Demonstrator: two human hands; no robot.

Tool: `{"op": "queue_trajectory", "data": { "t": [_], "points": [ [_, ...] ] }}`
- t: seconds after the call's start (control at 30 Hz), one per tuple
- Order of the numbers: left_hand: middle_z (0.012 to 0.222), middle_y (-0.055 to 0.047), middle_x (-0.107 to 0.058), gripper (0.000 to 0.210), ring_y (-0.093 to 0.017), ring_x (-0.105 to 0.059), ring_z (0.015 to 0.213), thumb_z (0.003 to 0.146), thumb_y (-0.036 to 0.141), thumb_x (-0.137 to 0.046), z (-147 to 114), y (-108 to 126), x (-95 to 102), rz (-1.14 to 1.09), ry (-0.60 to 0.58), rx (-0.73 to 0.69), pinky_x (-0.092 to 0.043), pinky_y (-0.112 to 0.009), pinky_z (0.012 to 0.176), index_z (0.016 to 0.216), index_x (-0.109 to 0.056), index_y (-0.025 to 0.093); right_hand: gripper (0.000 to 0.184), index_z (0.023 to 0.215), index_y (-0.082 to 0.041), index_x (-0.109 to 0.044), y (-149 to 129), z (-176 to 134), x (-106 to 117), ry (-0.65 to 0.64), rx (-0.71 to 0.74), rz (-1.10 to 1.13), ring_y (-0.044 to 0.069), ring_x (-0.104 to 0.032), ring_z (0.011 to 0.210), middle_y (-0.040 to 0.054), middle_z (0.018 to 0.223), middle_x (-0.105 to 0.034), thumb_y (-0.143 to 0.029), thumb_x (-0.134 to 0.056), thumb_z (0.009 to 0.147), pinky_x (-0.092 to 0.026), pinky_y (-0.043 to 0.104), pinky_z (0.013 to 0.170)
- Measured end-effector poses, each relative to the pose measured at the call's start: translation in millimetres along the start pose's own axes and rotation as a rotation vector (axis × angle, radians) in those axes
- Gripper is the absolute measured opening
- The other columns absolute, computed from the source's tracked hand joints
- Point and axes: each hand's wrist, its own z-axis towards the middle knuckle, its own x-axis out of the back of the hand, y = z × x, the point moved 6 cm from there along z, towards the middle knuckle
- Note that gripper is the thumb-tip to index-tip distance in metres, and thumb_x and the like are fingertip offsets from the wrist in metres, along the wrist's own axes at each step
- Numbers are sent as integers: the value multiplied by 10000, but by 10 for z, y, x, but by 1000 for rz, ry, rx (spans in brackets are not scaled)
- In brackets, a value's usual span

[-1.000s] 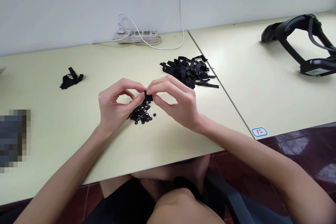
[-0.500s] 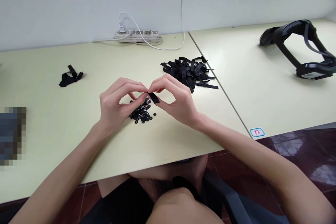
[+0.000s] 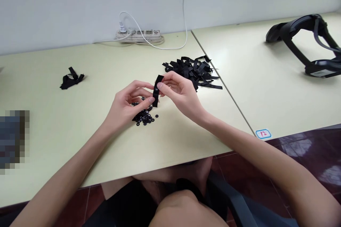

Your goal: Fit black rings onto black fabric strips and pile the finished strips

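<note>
A short black fabric strip (image 3: 156,95) with a small pale mark is held upright between my two hands. My right hand (image 3: 181,90) pinches its upper part between thumb and fingers. At its lower left edge, my left hand (image 3: 130,101) grips it with the thumb, the other fingers curled behind. Just below the hands lies a pile of small round black snap-like pieces (image 3: 144,116), partly covered by my left hand. Behind my right hand is a heap of similar black strips (image 3: 191,69), several showing small holes.
A small bunch of black strips (image 3: 70,81) lies at the left. A white power strip (image 3: 138,36) with a cable rests by the wall. On the right table (image 3: 239,67) stands a black headset (image 3: 301,46). A blurred-out object (image 3: 12,140) is at the left edge.
The strip has gone from folded between both hands' fingertips to standing straight with its face showing. My right hand has shifted its grip towards the upper end.
</note>
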Motion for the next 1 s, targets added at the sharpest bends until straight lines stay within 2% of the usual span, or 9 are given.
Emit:
{"op": "queue_trajectory", "data": {
  "t": [0.13, 0.27, 0.37, 0.43, 0.57, 0.77, 0.9, 1.0],
  "points": [
    [963, -29, -808, 236, -199, -776, 861, 1007, 459, -875, 17, -19, 15, -8, 26, 31, -651, -326, 729, 1138, -798, 279, 58, 1042, -238, -761, -99, -26, -35, -32, 110, -72, 157, -737, 981, 3, 1051, -770, -296, -770, 1043, -606, 342, 914],
    [1020, -35, -804, 211, -205, -780, 907, 990, 467, -871, 22, -6, 65, 42, 101, 33, -655, -307, 709, 1066, -813, 279, 179, 1035, -243, -806, -167, -37, -57, -83, 166, -114, 167, -724, 1064, 12, 1100, -784, -243, -639, 1099, -589, 364, 988],
    [1067, -37, -809, 192, -199, -778, 927, 991, 461, -863, 24, 11, 77, 79, 124, 26, -667, -303, 725, 1060, -822, 286, 129, 1042, -236, -793, -128, -23, -31, -56, 128, -146, 158, -723, 1033, 8, 1098, -790, -294, -687, 1089, -589, 342, 948],
    [1026, -36, -809, 200, -193, -773, 884, 978, 462, -877, 28, 16, 79, 76, 129, 20, -664, -302, 709, 1044, -820, 283, 113, 1040, -229, -777, -82, -13, -27, -51, 89, -178, 152, -721, 984, 8, 1082, -791, -336, -748, 1060, -591, 327, 901],
    [869, -20, -788, 206, -177, -743, 753, 947, 446, -907, 36, 3, 85, 51, 133, 10, -637, -304, 652, 974, -791, 278, 187, 1026, -229, -769, 0, -3, -63, -107, -3, -231, 163, -722, 954, 17, 1026, -797, -416, -776, 1043, -600, 330, 860],
    [950, -42, -806, 206, -197, -778, 825, 1000, 468, -849, 38, 5, 81, 63, 134, -8, -662, -307, 668, 989, -810, 267, 325, 973, -224, -765, 7, -6, -67, -110, -54, -211, 183, -743, 947, 25, 972, -803, -542, -813, 1022, -598, 341, 830],
    [1009, -61, -815, 249, -225, -803, 922, 1023, 505, -827, 40, 19, 37, 32, 82, 11, -673, -302, 684, 1079, -815, 263, 307, 982, -223, -765, 28, -2, -41, -80, -68, -132, 181, -761, 953, 21, 971, -806, -524, -805, 1028, -597, 346, 853],
    [932, -45, -801, 213, -214, -795, 866, 973, 443, -887, 42, 15, 55, 48, 97, 28, -659, -295, 675, 1039, -814, 254, 267, 978, -224, -759, 60, 10, -2, -38, -67, -90, 167, -738, 955, 18, 994, -801, -483, -805, 1019, -592, 331, 851]
  ]
}}
